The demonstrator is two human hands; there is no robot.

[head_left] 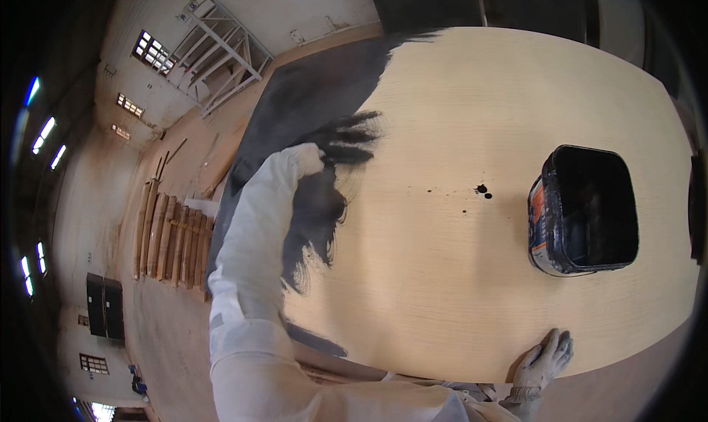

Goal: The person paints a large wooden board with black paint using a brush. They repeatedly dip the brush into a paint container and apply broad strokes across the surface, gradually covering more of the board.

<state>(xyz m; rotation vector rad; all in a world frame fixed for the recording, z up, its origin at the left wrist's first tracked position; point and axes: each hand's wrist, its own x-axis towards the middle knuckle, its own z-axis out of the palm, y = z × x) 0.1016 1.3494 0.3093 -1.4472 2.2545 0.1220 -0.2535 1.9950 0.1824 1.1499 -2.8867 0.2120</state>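
Observation:
A large pale wood-grain board (442,289) lies in front of me, its left part coated in black paint (324,83) with a ragged, streaky edge. Over that edge is my left hand (304,159) in a white sleeve, its fingers closed. What it grips is hidden against the dark paint; fresh black streaks spread just beyond it. My right hand (546,357), gloved and smudged grey, rests on the near edge of the board with its fingers stretched out. Farther right stands an open black paint bucket (582,208) with a label on its side and dark insides.
Black paint drips (483,191) dot the board between the wet edge and the bucket. Beyond the board's left side, a stack of brown rolls or poles (171,238) lies on the floor. A pale metal frame (221,53) stands by the far wall; dark panels (516,5) are behind the board.

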